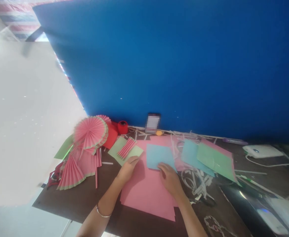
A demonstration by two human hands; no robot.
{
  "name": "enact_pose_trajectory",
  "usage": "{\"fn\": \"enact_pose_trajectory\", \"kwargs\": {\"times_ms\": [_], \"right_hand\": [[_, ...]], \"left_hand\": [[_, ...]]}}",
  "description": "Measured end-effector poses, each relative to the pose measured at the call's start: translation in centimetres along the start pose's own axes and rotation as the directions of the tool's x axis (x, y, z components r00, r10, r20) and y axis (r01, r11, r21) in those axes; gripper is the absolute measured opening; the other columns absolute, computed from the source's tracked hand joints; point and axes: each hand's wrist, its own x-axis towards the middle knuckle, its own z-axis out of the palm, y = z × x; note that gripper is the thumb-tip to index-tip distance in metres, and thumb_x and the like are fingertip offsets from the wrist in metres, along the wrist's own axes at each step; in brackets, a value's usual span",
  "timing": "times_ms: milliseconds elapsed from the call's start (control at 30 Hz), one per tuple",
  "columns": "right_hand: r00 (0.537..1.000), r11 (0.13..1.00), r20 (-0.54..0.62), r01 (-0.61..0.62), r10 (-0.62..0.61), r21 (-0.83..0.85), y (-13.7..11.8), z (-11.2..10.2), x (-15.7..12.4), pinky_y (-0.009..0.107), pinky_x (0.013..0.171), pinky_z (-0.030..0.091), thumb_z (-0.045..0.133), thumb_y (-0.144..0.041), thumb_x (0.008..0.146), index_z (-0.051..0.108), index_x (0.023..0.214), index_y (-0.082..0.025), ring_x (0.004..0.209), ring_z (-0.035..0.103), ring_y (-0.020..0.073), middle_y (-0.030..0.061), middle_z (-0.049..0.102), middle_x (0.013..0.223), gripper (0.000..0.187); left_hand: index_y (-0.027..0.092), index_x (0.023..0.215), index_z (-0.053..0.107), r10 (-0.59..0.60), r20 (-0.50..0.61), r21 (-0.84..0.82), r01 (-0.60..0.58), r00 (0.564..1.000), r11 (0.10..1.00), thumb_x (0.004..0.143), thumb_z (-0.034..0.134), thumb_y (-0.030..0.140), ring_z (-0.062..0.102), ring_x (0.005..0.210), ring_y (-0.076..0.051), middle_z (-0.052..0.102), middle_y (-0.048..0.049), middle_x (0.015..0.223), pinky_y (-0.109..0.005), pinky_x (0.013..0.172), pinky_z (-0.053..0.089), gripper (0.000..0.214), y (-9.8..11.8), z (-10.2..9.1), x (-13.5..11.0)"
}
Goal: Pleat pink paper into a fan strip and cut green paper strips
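Observation:
My left hand is open, its fingers reaching to the near corner of a pale green sheet over the pink paper. A pleated pink paper strip rests on that green sheet. The fingertips of my right hand touch the lower edge of a light blue paper square; this hand is open too, with its fingers partly bent. Under both hands lies a stack of large pink sheets. Pleated pink paper fans with green edges are piled to the left of my left hand.
Blue and green sheets overlap on the right, beside a tangle of white paper strips. A red tape roll and a blurred card stand at the blue partition. White devices with cables lie far right.

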Motion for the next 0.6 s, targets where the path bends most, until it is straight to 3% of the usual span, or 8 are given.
{"fn": "enact_pose_trajectory", "kwargs": {"times_ms": [100,200,300,367,467,600], "right_hand": [[0.997,0.999,0.059,-0.047,0.046,0.012,-1.5,0.4,0.7,0.037,0.091,0.047,0.036,-0.01,0.078,0.053,0.122,-0.022,0.112,0.053,0.0193,0.0056,0.056,0.125,0.048],[0.988,0.999,0.154,-0.016,0.011,0.034,-3.4,1.1,2.2,0.037,0.097,0.042,0.033,-0.013,0.083,0.046,0.13,-0.024,0.119,0.047,0.0181,0.0048,0.05,0.133,0.05],[0.967,0.992,0.225,0.109,-0.122,0.066,-5.6,2.4,3.9,0.038,0.105,0.032,0.038,-0.022,0.086,0.048,0.129,-0.021,0.125,0.042,0.0191,0.0058,0.05,0.134,0.044],[0.965,0.991,0.231,0.117,-0.128,0.06,-7.2,3.4,4.7,0.041,0.106,0.029,0.044,-0.035,0.086,0.043,0.133,-0.016,0.127,0.038,0.0233,0.0103,0.046,0.137,0.051],[0.965,0.992,0.23,0.114,-0.121,0.044,-9.2,5.0,4.9,0.046,0.107,0.025,0.047,-0.041,0.084,0.039,0.135,-0.01,0.13,0.034,0.0273,0.0163,0.043,0.138,0.06],[0.972,0.994,0.21,0.099,-0.104,0.034,-10.2,6.0,4.5,0.051,0.105,0.023,0.043,-0.04,0.087,0.046,0.129,-0.009,0.126,0.039,0.0294,0.0189,0.048,0.134,0.052]], "left_hand": [[0.019,0.114,0.057,0.077,0.04,0.011,-0.078,0.996,0.997,0.079,0.036,0.001,0.055,0.11,-0.018,0.06,-0.0075,0.117,-0.037,0.098,0.045,0.045,0.2,0.2,-0.1],[0.018,0.105,0.062,0.108,-0.087,0.096,-0.099,0.99,0.99,0.077,0.041,0.001,0.058,0.104,-0.021,0.065,-0.0089,0.106,-0.042,0.094,0.046,0.038,0.4,0.0,0.2],[0.018,0.102,0.063,-0.004,-0.319,0.285,0.101,0.948,0.953,0.075,0.048,0.005,0.052,0.112,-0.027,0.063,-0.0111,0.109,-0.052,0.097,0.039,0.034,-0.3,-0.7,0.5],[0.017,0.099,0.064,-0.122,-0.464,0.338,0.302,0.878,0.891,0.074,0.052,0.008,0.044,0.121,-0.032,0.059,-0.013,0.115,-0.054,0.098,0.036,0.03,-1.1,-1.4,0.6],[0.017,0.097,0.066,-0.233,-0.487,0.324,0.422,0.842,0.847,0.077,0.051,0.011,0.054,0.108,-0.029,0.062,-0.0116,0.112,-0.052,0.099,0.034,0.025,-2.3,-2.5,0.6],[0.018,0.09,0.067,-0.277,-0.45,0.282,0.429,0.849,0.858,0.08,0.049,0.014,0.061,0.091,-0.022,0.068,-0.0073,0.097,-0.038,0.085,0.047,0.022,-3.2,-3.7,0.5]]}}
